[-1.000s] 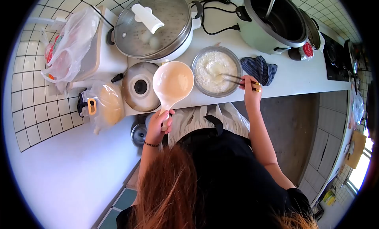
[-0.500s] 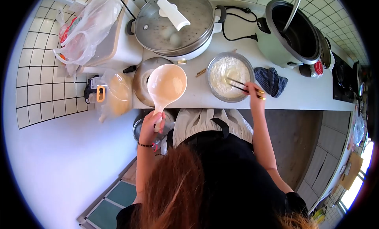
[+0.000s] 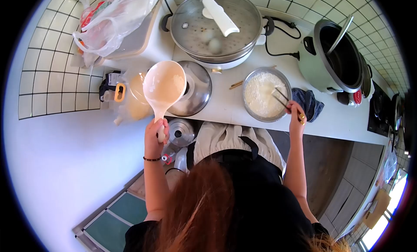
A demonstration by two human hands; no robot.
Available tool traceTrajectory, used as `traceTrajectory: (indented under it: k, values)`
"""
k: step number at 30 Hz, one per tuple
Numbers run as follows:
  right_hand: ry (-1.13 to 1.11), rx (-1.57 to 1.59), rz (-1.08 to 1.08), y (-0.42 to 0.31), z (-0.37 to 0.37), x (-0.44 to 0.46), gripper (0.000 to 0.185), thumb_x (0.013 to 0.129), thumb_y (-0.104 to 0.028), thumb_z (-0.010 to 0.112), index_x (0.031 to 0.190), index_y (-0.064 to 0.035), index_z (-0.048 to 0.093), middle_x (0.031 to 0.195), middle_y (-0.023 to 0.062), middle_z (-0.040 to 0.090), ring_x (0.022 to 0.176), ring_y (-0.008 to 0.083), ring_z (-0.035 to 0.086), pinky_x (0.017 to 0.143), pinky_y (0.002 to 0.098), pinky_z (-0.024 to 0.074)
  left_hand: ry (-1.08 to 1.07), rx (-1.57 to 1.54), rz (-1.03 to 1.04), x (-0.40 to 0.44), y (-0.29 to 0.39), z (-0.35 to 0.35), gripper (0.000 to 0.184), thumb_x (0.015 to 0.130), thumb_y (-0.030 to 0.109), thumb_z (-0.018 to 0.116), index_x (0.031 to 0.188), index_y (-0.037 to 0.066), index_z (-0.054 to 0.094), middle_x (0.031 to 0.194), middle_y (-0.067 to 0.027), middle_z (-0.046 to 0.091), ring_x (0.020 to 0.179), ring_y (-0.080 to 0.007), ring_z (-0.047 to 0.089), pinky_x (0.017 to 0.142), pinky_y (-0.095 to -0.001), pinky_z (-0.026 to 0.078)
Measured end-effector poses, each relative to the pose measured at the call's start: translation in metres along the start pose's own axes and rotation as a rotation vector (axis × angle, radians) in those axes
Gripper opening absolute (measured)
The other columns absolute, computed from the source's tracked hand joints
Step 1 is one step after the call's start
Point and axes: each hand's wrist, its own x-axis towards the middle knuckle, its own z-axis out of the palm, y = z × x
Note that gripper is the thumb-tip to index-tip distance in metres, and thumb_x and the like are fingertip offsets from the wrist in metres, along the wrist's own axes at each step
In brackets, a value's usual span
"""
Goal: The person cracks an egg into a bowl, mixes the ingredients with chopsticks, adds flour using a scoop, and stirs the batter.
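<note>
My left hand [image 3: 155,134] is wrapped round the handle of a cream-coloured water scoop [image 3: 163,84], held in the air near the counter's front edge. The scoop's bowl faces up; how much liquid is inside I cannot tell. It partly overlaps a round metal lid [image 3: 195,93] lying on the counter. Between the fingers of my right hand [image 3: 297,113] are dark chopsticks [image 3: 283,100] with gold ends. Their tips reach into a metal bowl [image 3: 246,108] of white flour [image 3: 260,89], at a paler yellowish wet-looking patch.
Behind stands a lidded electric steamer [image 3: 195,43] with round items inside. A green pot [image 3: 310,63] holding a metal utensil is at the right. Beside the bowl lie a blue cloth [image 3: 309,103] and wooden chopsticks [image 3: 236,84]. Plastic bags [image 3: 106,34] sit at the left.
The view has shifted, so the counter appears farther right. My left hand has carried the scoop leftward, uncovering more of the metal lid. The chopstick tips have moved to the right within the bowl.
</note>
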Motion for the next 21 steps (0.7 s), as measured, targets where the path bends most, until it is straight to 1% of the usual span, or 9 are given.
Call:
traceTrajectory:
  k: [3,7,8,11,13,15,17,18,21]
  values:
    - [-0.095,-0.017,0.206,-0.011,-0.012,-0.002,0.026,0.092,-0.020,0.048,0.096,0.0025,0.061,0.078,0.0087,0.060,0.064,0.0143,0.058,0.061,0.0238,0.0488,0.047,-0.005,0.064,0.003,0.013,-0.009,0.024,0.085,0.026,0.050,0.079,0.003,0.051,0.058,-0.0030,0.047,0.039,-0.0094,0.039,0.037,-0.0205,0.029]
    - [0.068,-0.107,0.107,-0.002,-0.019,0.005,0.026,0.092,-0.020,0.048,0.098,0.0020,0.060,0.080,0.0086,0.060,0.065,0.0145,0.058,0.063,0.0242,0.0485,0.064,0.006,0.106,-0.002,0.035,-0.018,0.024,0.085,0.027,0.050,0.078,0.003,0.051,0.058,-0.0032,0.046,0.039,-0.0095,0.038,0.036,-0.0205,0.029]
    - [-0.012,-0.029,0.087,0.012,-0.014,0.006,0.027,0.092,-0.021,0.048,0.099,0.0026,0.060,0.080,0.0086,0.060,0.066,0.0150,0.059,0.064,0.0245,0.0488,0.067,-0.007,0.120,-0.002,0.038,-0.020,0.024,0.085,0.027,0.050,0.078,0.003,0.050,0.058,-0.0032,0.046,0.039,-0.0095,0.038,0.036,-0.0205,0.029]
    - [-0.089,0.014,0.239,0.006,-0.010,0.001,0.028,0.092,-0.022,0.048,0.098,0.0031,0.059,0.077,0.0086,0.060,0.061,0.0160,0.059,0.061,0.0265,0.0501,0.096,-0.039,0.158,0.000,0.056,-0.024,0.023,0.087,0.026,0.048,0.079,0.004,0.049,0.058,-0.0025,0.045,0.037,-0.0092,0.035,0.036,-0.0201,0.027]
    - [0.024,-0.052,0.154,0.013,-0.025,0.011,0.029,0.093,-0.023,0.046,0.097,0.0026,0.060,0.075,0.0089,0.060,0.058,0.0161,0.058,0.059,0.0263,0.0500,0.117,-0.060,0.198,0.003,0.071,-0.026,0.022,0.088,0.025,0.047,0.080,0.005,0.048,0.057,-0.0018,0.044,0.036,-0.0088,0.033,0.035,-0.0196,0.027]
    - [0.127,-0.156,0.091,0.011,-0.024,0.012,0.031,0.093,-0.023,0.045,0.097,0.0033,0.060,0.078,0.0096,0.061,0.066,0.0153,0.060,0.062,0.0243,0.0496,0.125,-0.076,0.246,0.010,0.089,-0.033,0.020,0.089,0.024,0.046,0.081,0.005,0.048,0.057,-0.0013,0.044,0.035,-0.0084,0.032,0.035,-0.0189,0.027]
    - [-0.007,-0.052,0.054,0.024,-0.014,0.009,0.029,0.093,-0.022,0.047,0.098,0.0037,0.059,0.081,0.0096,0.061,0.072,0.0154,0.060,0.064,0.0242,0.0497,0.131,-0.126,0.302,0.020,0.109,-0.037,0.020,0.090,0.024,0.046,0.083,0.006,0.048,0.059,-0.0006,0.044,0.038,-0.0071,0.032,0.036,-0.0176,0.027]
    - [-0.076,-0.004,0.119,0.018,-0.008,0.005,0.027,0.093,-0.021,0.049,0.098,0.0033,0.060,0.082,0.0091,0.062,0.073,0.0154,0.061,0.065,0.0254,0.0507,0.159,-0.136,0.345,0.025,0.121,-0.035,0.019,0.090,0.024,0.046,0.083,0.006,0.048,0.060,-0.0005,0.044,0.038,-0.0069,0.032,0.036,-0.0176,0.027]
    - [-0.078,-0.090,0.233,0.012,-0.025,0.012,0.025,0.092,-0.020,0.050,0.097,0.0032,0.060,0.084,0.0099,0.061,0.073,0.0156,0.061,0.067,0.0268,0.0524,0.150,-0.170,0.458,0.042,0.159,-0.033,0.018,0.090,0.023,0.048,0.084,0.006,0.049,0.063,0.0003,0.045,0.040,-0.0062,0.033,0.036,-0.0179,0.027]
